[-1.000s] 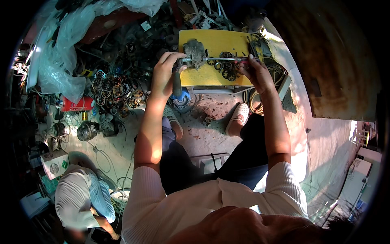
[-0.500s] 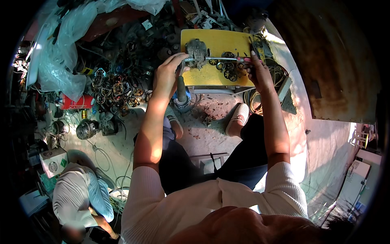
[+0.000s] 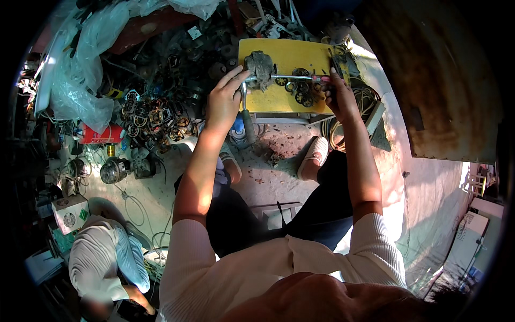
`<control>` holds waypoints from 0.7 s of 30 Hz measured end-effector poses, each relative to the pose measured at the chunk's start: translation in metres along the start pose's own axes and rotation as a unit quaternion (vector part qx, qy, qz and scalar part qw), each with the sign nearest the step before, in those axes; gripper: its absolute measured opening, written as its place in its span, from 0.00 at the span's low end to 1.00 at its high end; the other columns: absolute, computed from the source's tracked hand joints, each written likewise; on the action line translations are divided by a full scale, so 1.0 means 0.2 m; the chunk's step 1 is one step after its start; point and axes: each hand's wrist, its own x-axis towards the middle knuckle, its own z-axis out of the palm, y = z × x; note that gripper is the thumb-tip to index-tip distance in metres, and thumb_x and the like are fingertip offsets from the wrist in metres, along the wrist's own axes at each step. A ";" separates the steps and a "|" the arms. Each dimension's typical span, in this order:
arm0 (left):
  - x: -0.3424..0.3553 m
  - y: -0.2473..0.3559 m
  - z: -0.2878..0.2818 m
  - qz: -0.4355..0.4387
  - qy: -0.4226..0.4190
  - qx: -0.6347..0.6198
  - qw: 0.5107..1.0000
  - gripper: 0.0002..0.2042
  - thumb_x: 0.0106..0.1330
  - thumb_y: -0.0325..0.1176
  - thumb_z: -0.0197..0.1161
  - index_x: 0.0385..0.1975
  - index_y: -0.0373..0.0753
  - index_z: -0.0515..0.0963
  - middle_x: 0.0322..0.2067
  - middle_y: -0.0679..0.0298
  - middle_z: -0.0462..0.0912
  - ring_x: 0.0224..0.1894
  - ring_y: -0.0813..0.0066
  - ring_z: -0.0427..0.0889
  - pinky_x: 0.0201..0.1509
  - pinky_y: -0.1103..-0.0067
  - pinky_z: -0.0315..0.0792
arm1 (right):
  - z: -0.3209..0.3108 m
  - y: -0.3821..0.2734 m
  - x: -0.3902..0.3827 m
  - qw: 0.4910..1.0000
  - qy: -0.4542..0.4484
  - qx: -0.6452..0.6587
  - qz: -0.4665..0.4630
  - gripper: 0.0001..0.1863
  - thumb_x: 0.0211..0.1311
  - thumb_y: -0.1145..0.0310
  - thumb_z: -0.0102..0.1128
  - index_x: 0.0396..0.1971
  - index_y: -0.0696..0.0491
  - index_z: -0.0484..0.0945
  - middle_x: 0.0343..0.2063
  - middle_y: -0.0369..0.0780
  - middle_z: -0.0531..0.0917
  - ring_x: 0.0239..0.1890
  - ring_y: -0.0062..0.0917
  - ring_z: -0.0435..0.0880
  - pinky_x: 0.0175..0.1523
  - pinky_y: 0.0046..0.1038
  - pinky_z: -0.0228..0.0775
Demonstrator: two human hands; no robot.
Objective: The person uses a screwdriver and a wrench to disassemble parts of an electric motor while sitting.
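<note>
On the yellow tabletop [image 3: 292,51] sits a dirty grey metal block [image 3: 259,65], a motor part by its look. My left hand [image 3: 222,104] is at its left side, fingers on the head of a ratchet wrench [image 3: 248,124]. The wrench's dark handle hangs down past the table's near edge. A long silver rod [image 3: 292,77] with a pinkish-red end runs rightward from the block. Closed around that end is my right hand [image 3: 340,94], which looks like it grips a screwdriver handle. Several small dark wheel-like parts [image 3: 303,99] lie below the rod.
Coiled cable [image 3: 335,134] lies right of the table. Heaped motor parts [image 3: 155,115], a red container [image 3: 101,133] and plastic sheeting [image 3: 88,70] fill the left. Another person [image 3: 99,257] bends at lower left. A rusty panel [image 3: 453,86] stands at right.
The wrench handle has swung slightly right and down, away from my left palm. My left fingers have straightened at the wrench head. My right hand has hardly moved.
</note>
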 end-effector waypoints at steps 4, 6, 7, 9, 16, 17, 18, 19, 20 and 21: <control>0.00 -0.01 -0.01 -0.010 -0.006 -0.003 1.000 0.22 0.51 0.18 0.63 0.48 0.42 0.78 0.41 0.56 0.78 0.39 0.60 0.80 0.43 0.74 0.74 | 0.06 -0.04 -0.06 0.998 0.026 -0.050 -0.014 0.22 0.63 0.45 0.53 0.32 0.53 0.76 0.19 0.32 0.78 0.16 0.11 0.71 0.20 0.11 0.63; 0.01 -0.02 -0.02 -0.013 -0.023 -0.013 1.000 0.22 0.51 0.18 0.65 0.49 0.40 0.78 0.40 0.58 0.78 0.38 0.64 0.79 0.43 0.77 0.74 | 0.05 -0.02 -0.04 0.996 0.038 -0.067 -0.043 0.24 0.64 0.45 0.51 0.33 0.54 0.77 0.20 0.34 0.79 0.19 0.13 0.74 0.22 0.13 0.63; 0.01 -0.03 -0.02 -0.009 -0.023 -0.014 1.000 0.22 0.52 0.18 0.65 0.49 0.39 0.78 0.40 0.58 0.78 0.38 0.66 0.79 0.43 0.78 0.73 | 0.03 0.00 -0.02 0.994 0.045 -0.077 -0.058 0.24 0.64 0.45 0.50 0.34 0.55 0.77 0.20 0.34 0.80 0.21 0.13 0.76 0.24 0.14 0.63; 0.01 -0.05 -0.01 -0.001 -0.024 -0.016 1.000 0.22 0.52 0.19 0.66 0.49 0.39 0.77 0.41 0.58 0.78 0.38 0.69 0.79 0.43 0.80 0.73 | 0.00 0.02 0.02 0.999 0.004 -0.022 -0.041 0.24 0.65 0.46 0.50 0.34 0.55 0.77 0.23 0.35 0.81 0.22 0.14 0.76 0.25 0.13 0.65; 0.01 -0.05 -0.01 -0.027 -0.034 -0.064 0.997 0.19 0.57 0.22 0.63 0.50 0.36 0.75 0.45 0.55 0.79 0.42 0.69 0.80 0.46 0.79 0.72 | 0.02 0.04 0.08 0.994 -0.022 0.100 -0.039 0.19 0.66 0.53 0.52 0.34 0.58 0.75 0.29 0.39 0.82 0.28 0.19 0.81 0.37 0.16 0.77; 0.02 -0.03 -0.03 -0.033 -0.035 -0.070 0.996 0.19 0.57 0.22 0.63 0.50 0.36 0.75 0.45 0.54 0.79 0.43 0.69 0.80 0.46 0.79 0.72 | 0.02 0.04 0.08 0.993 -0.032 0.105 -0.039 0.19 0.66 0.54 0.52 0.34 0.58 0.75 0.30 0.39 0.82 0.29 0.20 0.82 0.37 0.17 0.78; 0.02 -0.01 -0.03 -0.039 -0.036 -0.076 0.996 0.18 0.58 0.23 0.62 0.50 0.36 0.75 0.46 0.53 0.79 0.44 0.68 0.80 0.47 0.79 0.72 | 0.01 0.04 0.08 0.992 -0.042 0.110 -0.038 0.18 0.66 0.55 0.52 0.34 0.58 0.75 0.31 0.40 0.82 0.30 0.21 0.82 0.38 0.17 0.78; 0.02 -0.01 -0.04 -0.046 -0.036 -0.086 0.995 0.18 0.58 0.23 0.62 0.50 0.36 0.75 0.45 0.52 0.79 0.44 0.67 0.80 0.47 0.79 0.72 | 0.02 0.04 0.08 0.991 -0.052 0.116 -0.038 0.18 0.66 0.56 0.52 0.34 0.58 0.74 0.31 0.40 0.82 0.31 0.21 0.83 0.38 0.18 0.79; 0.02 0.00 -0.04 -0.053 -0.037 -0.096 0.993 0.18 0.59 0.24 0.62 0.50 0.36 0.75 0.45 0.52 0.79 0.45 0.67 0.80 0.47 0.78 0.72 | 0.02 0.03 0.08 0.992 -0.049 0.110 -0.037 0.17 0.66 0.56 0.53 0.34 0.58 0.74 0.31 0.41 0.83 0.31 0.22 0.83 0.38 0.18 0.79; 0.02 0.00 -0.04 -0.060 -0.037 -0.105 0.992 0.17 0.59 0.25 0.62 0.50 0.35 0.75 0.45 0.51 0.79 0.45 0.66 0.80 0.48 0.78 0.72 | 0.03 0.02 0.08 0.993 -0.046 0.104 -0.035 0.17 0.66 0.56 0.53 0.33 0.58 0.74 0.32 0.41 0.83 0.32 0.22 0.83 0.37 0.18 0.79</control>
